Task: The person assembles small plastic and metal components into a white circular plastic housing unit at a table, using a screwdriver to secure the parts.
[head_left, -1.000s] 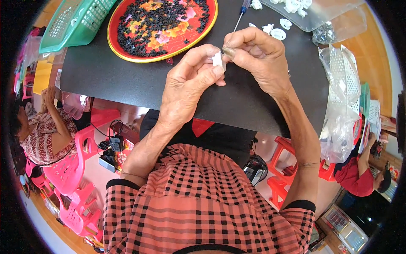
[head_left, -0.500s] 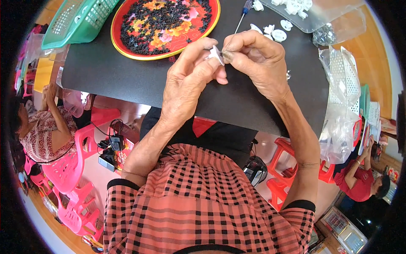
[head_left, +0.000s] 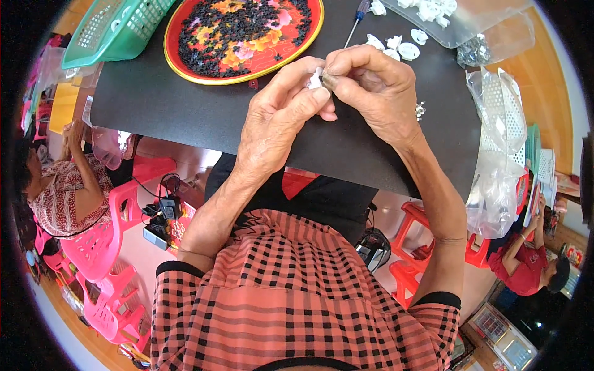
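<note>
My left hand (head_left: 272, 120) pinches a small white plastic part (head_left: 315, 79) between thumb and fingers, just over the near side of the dark table. Close against it, my right hand (head_left: 378, 93) is closed, thumb against forefinger. A tiny black piece (head_left: 322, 80) shows at its fingertips, touching or almost touching the white part; the fingers hide most of it. Beyond my left hand lies a round red floral tray (head_left: 199, 79) with many small black pieces (head_left: 210, 37). Past my right hand are several loose white round parts (head_left: 408, 51) and a screwdriver (head_left: 354, 31).
A green basket (head_left: 93, 52) stands at the far left. At the far right, a clear container (head_left: 495, 34) holds white parts, beside a bag of metal bits (head_left: 475, 51). Plastic bags (head_left: 495, 191) hang by the right edge. Small shiny bits (head_left: 421, 111) lie near my right wrist. Two people sit farther off.
The white part has turned slightly in my left fingers. My right fingertips have moved a little left, closer onto it. Shiny bits by my right wrist show more.
</note>
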### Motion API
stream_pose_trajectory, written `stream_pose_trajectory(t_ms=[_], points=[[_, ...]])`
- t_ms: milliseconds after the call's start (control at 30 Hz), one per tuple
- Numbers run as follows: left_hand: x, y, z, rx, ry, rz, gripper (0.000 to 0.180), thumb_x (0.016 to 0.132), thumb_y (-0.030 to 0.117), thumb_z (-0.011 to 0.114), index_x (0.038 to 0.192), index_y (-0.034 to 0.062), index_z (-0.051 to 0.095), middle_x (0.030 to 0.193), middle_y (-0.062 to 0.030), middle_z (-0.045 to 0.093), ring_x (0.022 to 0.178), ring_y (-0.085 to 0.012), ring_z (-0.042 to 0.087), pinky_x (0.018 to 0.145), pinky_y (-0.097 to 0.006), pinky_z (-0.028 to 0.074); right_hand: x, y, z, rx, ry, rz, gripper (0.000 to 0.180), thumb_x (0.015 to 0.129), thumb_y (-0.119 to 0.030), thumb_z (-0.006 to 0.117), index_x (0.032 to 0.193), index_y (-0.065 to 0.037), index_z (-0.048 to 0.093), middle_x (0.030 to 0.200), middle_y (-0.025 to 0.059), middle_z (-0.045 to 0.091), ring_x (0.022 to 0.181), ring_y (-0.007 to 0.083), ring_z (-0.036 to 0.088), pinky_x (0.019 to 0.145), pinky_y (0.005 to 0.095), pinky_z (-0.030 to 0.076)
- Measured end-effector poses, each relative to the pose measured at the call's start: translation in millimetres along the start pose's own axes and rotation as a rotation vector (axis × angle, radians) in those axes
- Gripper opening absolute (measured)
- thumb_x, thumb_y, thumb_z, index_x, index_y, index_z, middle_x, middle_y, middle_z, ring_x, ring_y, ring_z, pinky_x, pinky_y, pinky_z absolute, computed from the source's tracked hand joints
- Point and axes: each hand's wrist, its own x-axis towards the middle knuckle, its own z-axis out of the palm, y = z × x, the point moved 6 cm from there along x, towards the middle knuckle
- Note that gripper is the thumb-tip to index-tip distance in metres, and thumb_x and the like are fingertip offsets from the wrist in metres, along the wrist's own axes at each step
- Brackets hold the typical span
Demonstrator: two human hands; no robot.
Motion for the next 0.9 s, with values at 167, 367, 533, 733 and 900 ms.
stream_pose_trajectory(t_ms=[167,367,533,733,900], points=[[0.7,-1.6,-2.7,-0.047,-0.048,-0.025,0.033,0.091,0.014,0.055,0.119,-0.0018,0.049,0.095,-0.0085,0.057,0.080,-0.0137,0.058,0.075,-0.030,0.050,0.7,-2.7,0.7,0.076,-0.030,0.001,0.009,0.082,0.002,0.063,0.091,0.000,0.062,0.079,0.0018,0.063,0.070,0.0064,0.058,0.064,0.0203,0.049],[0.2,-1.4,1.4,-0.129,-0.137,-0.051,0.036,0.095,0.025,0.048,0.119,-0.0023,0.049,0.100,-0.0126,0.058,0.083,-0.0162,0.058,0.077,-0.033,0.050,3.3,-2.5,-5.3,0.191,-0.004,0.057,0.012,0.082,0.005,0.062,0.093,0.001,0.061,0.079,0.0034,0.062,0.069,0.0077,0.059,0.062,0.0205,0.049],[0.2,-3.5,0.7,-0.144,-0.157,-0.091,0.038,0.097,0.026,0.043,0.118,-0.0044,0.048,0.101,-0.0141,0.059,0.084,-0.0174,0.059,0.078,-0.035,0.050,6.0,-4.7,-6.4,0.113,-0.024,0.020,0.013,0.080,0.006,0.062,0.093,0.002,0.061,0.080,0.0028,0.062,0.069,0.0078,0.059,0.063,0.0212,0.049],[2.1,-5.2,-0.1,-0.168,-0.159,-0.100,0.037,0.097,0.026,0.043,0.117,-0.0048,0.049,0.098,-0.0128,0.059,0.083,-0.0177,0.060,0.078,-0.035,0.051,5.8,-4.9,-5.8,0.054,-0.035,-0.022,0.014,0.080,0.005,0.064,0.093,0.001,0.062,0.079,0.0020,0.062,0.069,0.0067,0.058,0.064,0.0209,0.048],[2.2,-4.3,0.6,-0.230,-0.139,-0.122,0.036,0.097,0.024,0.042,0.115,-0.0057,0.050,0.096,-0.0122,0.059,0.083,-0.0181,0.060,0.078,-0.034,0.051,4.1,-2.9,-3.6,-0.006,-0.004,0.002,0.013,0.079,0.002,0.067,0.091,-0.001,0.063,0.078,0.0003,0.062,0.068,0.0043,0.057,0.062,0.0188,0.045]])
